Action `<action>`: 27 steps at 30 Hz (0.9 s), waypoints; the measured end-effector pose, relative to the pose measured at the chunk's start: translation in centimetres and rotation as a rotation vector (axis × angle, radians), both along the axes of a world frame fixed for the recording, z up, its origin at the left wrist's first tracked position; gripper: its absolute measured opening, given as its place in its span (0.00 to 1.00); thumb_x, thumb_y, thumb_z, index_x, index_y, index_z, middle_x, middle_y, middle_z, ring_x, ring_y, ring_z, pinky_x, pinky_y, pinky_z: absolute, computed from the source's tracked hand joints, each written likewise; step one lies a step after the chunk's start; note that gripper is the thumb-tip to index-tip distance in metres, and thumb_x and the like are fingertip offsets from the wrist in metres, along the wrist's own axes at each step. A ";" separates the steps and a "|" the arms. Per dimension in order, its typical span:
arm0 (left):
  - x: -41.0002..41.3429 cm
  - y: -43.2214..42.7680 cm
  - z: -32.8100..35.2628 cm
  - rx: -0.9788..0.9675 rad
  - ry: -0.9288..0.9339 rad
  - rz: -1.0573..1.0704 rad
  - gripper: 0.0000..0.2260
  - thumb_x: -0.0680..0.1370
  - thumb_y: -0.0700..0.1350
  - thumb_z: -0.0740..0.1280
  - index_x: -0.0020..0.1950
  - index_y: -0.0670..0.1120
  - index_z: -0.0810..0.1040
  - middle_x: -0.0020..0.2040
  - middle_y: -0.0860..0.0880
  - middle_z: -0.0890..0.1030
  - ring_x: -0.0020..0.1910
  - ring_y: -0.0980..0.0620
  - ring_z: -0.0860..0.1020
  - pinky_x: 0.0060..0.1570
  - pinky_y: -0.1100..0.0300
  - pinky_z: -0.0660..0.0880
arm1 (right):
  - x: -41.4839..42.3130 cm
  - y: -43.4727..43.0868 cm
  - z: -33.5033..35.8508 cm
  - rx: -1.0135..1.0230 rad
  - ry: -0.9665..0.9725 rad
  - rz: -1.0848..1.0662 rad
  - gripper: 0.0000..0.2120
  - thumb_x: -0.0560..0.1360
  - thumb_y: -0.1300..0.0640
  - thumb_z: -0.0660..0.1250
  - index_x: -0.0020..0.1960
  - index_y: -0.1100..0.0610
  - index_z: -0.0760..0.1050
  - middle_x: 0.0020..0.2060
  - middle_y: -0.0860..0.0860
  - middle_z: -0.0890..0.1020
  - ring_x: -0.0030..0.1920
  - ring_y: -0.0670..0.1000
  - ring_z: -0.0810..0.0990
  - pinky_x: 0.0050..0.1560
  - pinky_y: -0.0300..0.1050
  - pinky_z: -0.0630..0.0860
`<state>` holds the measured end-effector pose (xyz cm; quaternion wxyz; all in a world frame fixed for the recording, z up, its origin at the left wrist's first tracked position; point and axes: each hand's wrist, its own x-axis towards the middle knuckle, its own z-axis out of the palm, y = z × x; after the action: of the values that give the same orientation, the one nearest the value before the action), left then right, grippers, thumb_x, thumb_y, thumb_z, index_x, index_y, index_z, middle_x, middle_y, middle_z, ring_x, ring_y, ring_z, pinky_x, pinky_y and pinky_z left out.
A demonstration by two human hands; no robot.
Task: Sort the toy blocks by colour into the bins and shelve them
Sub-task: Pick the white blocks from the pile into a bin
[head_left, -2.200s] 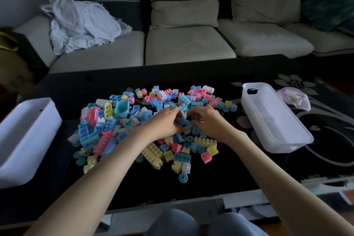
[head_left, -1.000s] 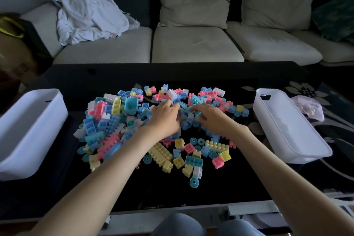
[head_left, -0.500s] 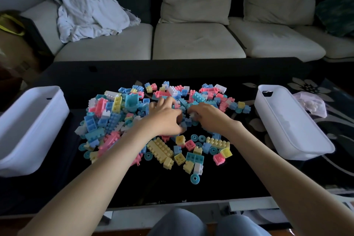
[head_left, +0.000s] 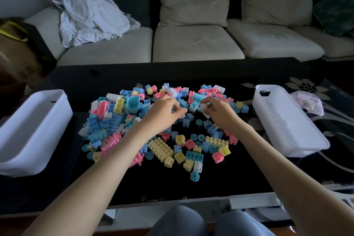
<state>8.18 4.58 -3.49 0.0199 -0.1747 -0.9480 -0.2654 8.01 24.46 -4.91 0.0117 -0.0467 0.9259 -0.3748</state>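
A pale sofa [head_left: 191,44] stands behind the glossy black counter [head_left: 191,71]. One white bin [head_left: 28,159] sits at its left edge and another bin [head_left: 268,120] at its right edge. In the middle lies a pile of blocks [head_left: 118,117] in pastel blue, pink, yellow and white. Over the pile, the right grip [head_left: 220,113] pinches a white block [head_left: 205,108]. The left grip [head_left: 164,114] is curled, and I cannot tell whether it holds anything.

Black glossy table [head_left: 210,184], pale floral pattern at its right end. At centre, a loose heap of toy blocks [head_left: 161,148]: blue, pink, yellow, white. The white left bin [head_left: 28,161] and white right bin [head_left: 298,147] flank the heap. A clear bag [head_left: 308,103] of pale pieces lies just beyond the right bin.
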 end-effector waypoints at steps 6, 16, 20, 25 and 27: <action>1.6 0.3 1.6 0.555 -0.261 0.138 0.12 0.80 0.52 0.62 0.51 0.43 0.75 0.45 0.49 0.80 0.41 0.53 0.79 0.44 0.63 0.76 | 1.4 -0.3 1.3 -0.153 -0.028 -0.001 0.14 0.80 0.55 0.60 0.64 0.57 0.72 0.41 0.53 0.79 0.33 0.49 0.74 0.36 0.39 0.73; 4.7 1.7 1.2 0.743 -0.739 0.279 0.18 0.79 0.54 0.64 0.63 0.44 0.72 0.48 0.43 0.75 0.45 0.48 0.78 0.53 0.50 0.78 | 5.7 -0.7 3.4 -1.132 -0.693 -0.070 0.08 0.80 0.63 0.59 0.58 0.64 0.68 0.54 0.62 0.74 0.49 0.57 0.81 0.48 0.52 0.82; 6.2 1.6 1.5 0.666 -0.742 0.254 0.18 0.78 0.57 0.63 0.53 0.41 0.72 0.33 0.48 0.72 0.30 0.53 0.71 0.38 0.58 0.75 | 7.1 -0.2 2.6 -1.363 -0.735 -0.143 0.12 0.79 0.60 0.61 0.61 0.63 0.69 0.46 0.59 0.75 0.42 0.52 0.78 0.41 0.46 0.82; 7.7 0.9 1.4 0.642 -0.716 0.226 0.18 0.78 0.55 0.65 0.56 0.41 0.74 0.41 0.46 0.76 0.35 0.51 0.75 0.40 0.57 0.76 | 8.7 0.3 2.0 -1.014 -0.647 0.025 0.08 0.77 0.55 0.66 0.51 0.59 0.73 0.31 0.50 0.76 0.26 0.43 0.70 0.25 0.34 0.68; 8.1 0.4 1.3 0.658 -0.688 0.229 0.17 0.78 0.54 0.65 0.55 0.41 0.74 0.43 0.45 0.78 0.36 0.51 0.76 0.43 0.56 0.77 | 9.6 -0.1 2.3 -0.627 -0.544 0.133 0.06 0.77 0.56 0.66 0.51 0.59 0.74 0.32 0.50 0.75 0.26 0.44 0.66 0.25 0.35 0.62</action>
<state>16.27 5.01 -2.21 -0.2112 0.0440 -0.7784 -0.5895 17.58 24.40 -2.62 0.2649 -0.0068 0.7252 -0.6355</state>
